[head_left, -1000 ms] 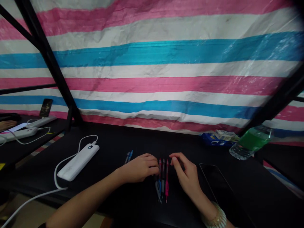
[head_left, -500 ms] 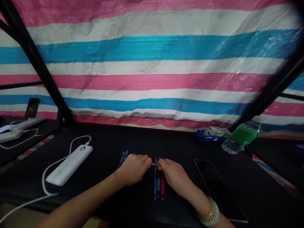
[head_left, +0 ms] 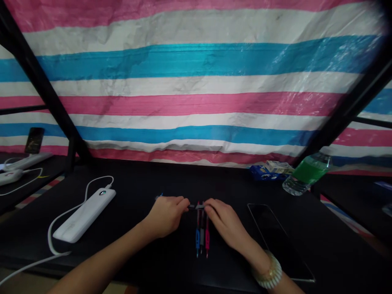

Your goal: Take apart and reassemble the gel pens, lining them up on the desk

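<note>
Between my two hands a slim pen [head_left: 193, 206], dark and grey, is held crosswise. My left hand [head_left: 168, 215] pinches its left end, and my right hand [head_left: 226, 223] pinches the right end. Just below it, three pens lie side by side on the black table: one with a blue grip [head_left: 197, 237], one with a grey grip [head_left: 202, 237] and one with a pink grip [head_left: 207, 236]. Their upper parts pass under the held pen. Behind my left hand the tip of something blue [head_left: 161, 194] peeks out, mostly hidden.
A white power bank [head_left: 85, 214] with a cable lies at left on the black table [head_left: 137, 175]. To the right rests a dark phone [head_left: 277, 241]. Further back are a blue packet [head_left: 260, 172], a small pale box [head_left: 279, 166] and a green-labelled bottle [head_left: 308, 173].
The gap between my hands has widened a little, baring more of the held pen. My left hand now covers most of the blue item behind it. The whole view has shifted slightly.
</note>
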`<action>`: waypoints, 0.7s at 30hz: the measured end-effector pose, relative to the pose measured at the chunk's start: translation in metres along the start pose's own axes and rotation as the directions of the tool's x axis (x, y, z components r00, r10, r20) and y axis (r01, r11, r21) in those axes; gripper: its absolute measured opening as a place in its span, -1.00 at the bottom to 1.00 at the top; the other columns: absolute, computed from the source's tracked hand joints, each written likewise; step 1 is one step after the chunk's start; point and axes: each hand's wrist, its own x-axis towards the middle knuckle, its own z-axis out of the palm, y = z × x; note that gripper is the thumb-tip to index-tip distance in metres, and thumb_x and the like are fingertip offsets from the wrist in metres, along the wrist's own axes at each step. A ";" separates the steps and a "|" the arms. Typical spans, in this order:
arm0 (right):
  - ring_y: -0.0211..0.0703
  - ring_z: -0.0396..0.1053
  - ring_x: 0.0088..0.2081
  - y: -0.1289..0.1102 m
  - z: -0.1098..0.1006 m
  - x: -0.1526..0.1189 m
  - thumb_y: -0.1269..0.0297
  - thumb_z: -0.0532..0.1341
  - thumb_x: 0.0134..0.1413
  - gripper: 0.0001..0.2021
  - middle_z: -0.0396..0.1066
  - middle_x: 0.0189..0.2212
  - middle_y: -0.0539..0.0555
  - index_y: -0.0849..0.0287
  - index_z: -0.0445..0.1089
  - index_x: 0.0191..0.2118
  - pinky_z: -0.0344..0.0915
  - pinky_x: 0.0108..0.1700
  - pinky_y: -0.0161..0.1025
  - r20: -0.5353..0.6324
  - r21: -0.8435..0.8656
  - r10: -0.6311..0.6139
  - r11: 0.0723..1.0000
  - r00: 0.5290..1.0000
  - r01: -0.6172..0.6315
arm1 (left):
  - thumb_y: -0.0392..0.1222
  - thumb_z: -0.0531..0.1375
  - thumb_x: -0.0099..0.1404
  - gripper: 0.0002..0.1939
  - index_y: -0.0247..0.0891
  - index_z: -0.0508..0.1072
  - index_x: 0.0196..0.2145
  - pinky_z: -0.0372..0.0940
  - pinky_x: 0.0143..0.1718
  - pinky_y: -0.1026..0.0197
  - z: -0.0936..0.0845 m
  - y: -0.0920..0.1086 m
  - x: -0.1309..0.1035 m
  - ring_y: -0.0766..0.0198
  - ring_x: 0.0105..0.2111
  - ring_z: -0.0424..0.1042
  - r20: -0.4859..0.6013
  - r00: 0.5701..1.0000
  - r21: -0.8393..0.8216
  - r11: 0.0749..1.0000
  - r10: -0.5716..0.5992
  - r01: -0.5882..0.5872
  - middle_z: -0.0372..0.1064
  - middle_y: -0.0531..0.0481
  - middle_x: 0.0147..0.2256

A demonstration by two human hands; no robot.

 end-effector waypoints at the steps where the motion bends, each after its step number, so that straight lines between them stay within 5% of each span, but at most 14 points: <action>1: -0.21 0.34 -0.44 0.000 -0.001 0.001 0.24 -0.03 0.38 -0.66 0.38 -0.50 -0.01 0.16 0.36 -0.38 0.23 -0.37 -0.29 0.032 0.112 0.067 0.991 0.997 -0.071 | -0.25 -0.02 0.40 -0.84 -0.22 0.33 -0.27 0.13 -0.48 0.27 0.000 0.000 0.000 0.22 -0.41 0.43 -0.018 1.000 0.048 0.999 0.003 -0.002 0.42 0.02 -0.39; 3: -0.26 0.29 -0.52 0.001 -0.001 0.003 0.24 0.01 0.35 -0.67 0.30 -0.58 -0.06 0.16 0.32 -0.45 0.19 -0.44 -0.32 0.053 0.257 0.147 0.954 0.988 -0.155 | -0.27 -0.01 0.39 -0.85 -0.22 0.33 -0.28 0.11 -0.50 0.26 0.001 -0.001 0.000 0.23 -0.42 0.42 -0.033 0.999 0.101 0.995 0.016 -0.013 0.40 0.02 -0.40; 6: -0.22 0.34 -0.46 0.005 0.003 0.006 0.26 0.23 0.13 -0.91 0.35 -0.50 -0.04 0.16 0.38 -0.30 0.22 -0.46 -0.34 0.046 0.392 0.226 0.892 0.973 -0.226 | -0.26 -0.01 0.39 -0.86 -0.23 0.33 -0.29 0.09 -0.52 0.25 0.001 -0.003 0.000 0.23 -0.45 0.40 -0.036 0.999 0.119 0.993 0.028 -0.023 0.39 0.03 -0.41; 11: -0.29 0.26 -0.60 0.007 0.005 0.006 0.04 0.08 0.24 -0.64 0.34 -0.59 -0.01 0.19 0.36 -0.44 0.17 -0.60 -0.37 0.185 0.517 0.275 0.789 0.944 -0.331 | -0.25 -0.02 0.40 -0.86 -0.22 0.32 -0.28 0.10 -0.50 0.24 0.000 -0.004 -0.001 0.22 -0.43 0.40 -0.043 0.998 0.124 0.992 0.039 -0.033 0.38 0.03 -0.40; 15: -0.29 0.26 -0.59 0.007 0.005 0.007 0.02 0.26 0.08 -0.71 0.31 -0.58 -0.07 0.17 0.35 -0.33 0.18 -0.63 -0.40 0.169 0.585 0.298 0.737 0.940 -0.339 | -0.27 -0.03 0.41 -0.85 -0.23 0.32 -0.27 0.11 -0.50 0.23 -0.001 -0.005 0.000 0.22 -0.43 0.39 -0.051 0.998 0.133 0.991 0.034 -0.027 0.38 0.03 -0.40; 19: -0.31 0.27 -0.61 0.007 0.006 0.007 -0.09 0.12 0.17 -0.58 0.33 -0.60 -0.03 0.21 0.35 -0.43 0.16 -0.66 -0.43 0.234 0.628 0.312 0.675 0.921 -0.388 | -0.25 -0.04 0.41 -0.83 -0.23 0.33 -0.25 0.13 -0.49 0.22 -0.001 -0.005 0.000 0.20 -0.41 0.39 -0.051 0.998 0.123 0.992 0.043 -0.037 0.38 0.01 -0.38; 21: -0.32 0.28 -0.60 0.008 0.006 0.007 -0.07 0.22 0.09 -0.63 0.33 -0.58 -0.05 0.20 0.34 -0.40 0.18 -0.66 -0.43 0.208 0.657 0.313 0.657 0.927 -0.369 | -0.24 -0.05 0.42 -0.83 -0.22 0.33 -0.21 0.16 -0.46 0.21 -0.003 -0.004 -0.001 0.20 -0.40 0.40 -0.052 0.998 0.098 0.994 0.048 -0.042 0.39 0.01 -0.36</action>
